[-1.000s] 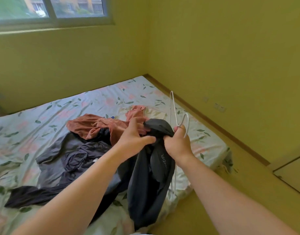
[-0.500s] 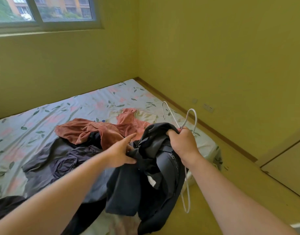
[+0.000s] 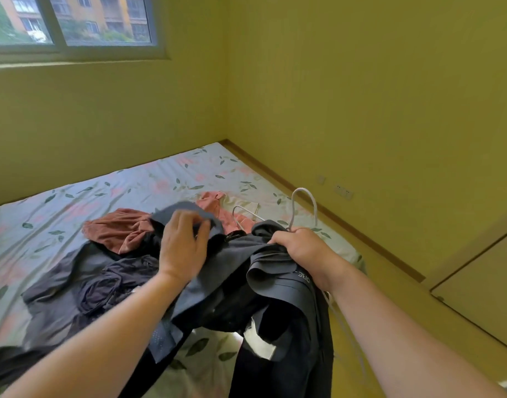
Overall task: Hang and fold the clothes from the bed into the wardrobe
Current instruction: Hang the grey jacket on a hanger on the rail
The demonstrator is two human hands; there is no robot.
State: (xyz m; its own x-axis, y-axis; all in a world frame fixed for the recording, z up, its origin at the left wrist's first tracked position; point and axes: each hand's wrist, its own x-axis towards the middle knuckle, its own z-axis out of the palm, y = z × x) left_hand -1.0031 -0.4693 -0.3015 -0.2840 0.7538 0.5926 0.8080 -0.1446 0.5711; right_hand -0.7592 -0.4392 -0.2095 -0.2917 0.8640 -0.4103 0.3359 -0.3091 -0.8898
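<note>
Head view: looking down over the near edge of the bed (image 3: pixel 137 185), both arms stretched out above it.
Right hand (image 3: pixel 301 251): above the bed's near right corner, clenched round a bunch of the dark garment (image 3: pixel 241 271) together with the neck of the white hanger (image 3: pixel 303 189), hook poking up.
Left hand (image 3: pixel 186 248): above the middle of the bed, pinching a raised fold of the same dark cloth; slightly blurred.
Garment: slung between the two hands, most of it drooping past the bed's near edge; not yet seated on the hanger, as far as can be judged.
Other clothes: rust-pink clothes (image 3: pixel 117 231) and dark pile (image 3: pixel 103 282) lying on the bed, beneath and beyond the left hand.
Risk, tangle: hanger frame mostly buried in cloth; likely to thread through the wrong opening if pushed blind.
Risk, slip: smooth-looking fabric held only in a bunch; likely to slide to the floor (image 3: pixel 390 282) beside the bed if either grip loosens.
Risk, snag: trailing end close to the pile on the bed; could drag another piece along.
</note>
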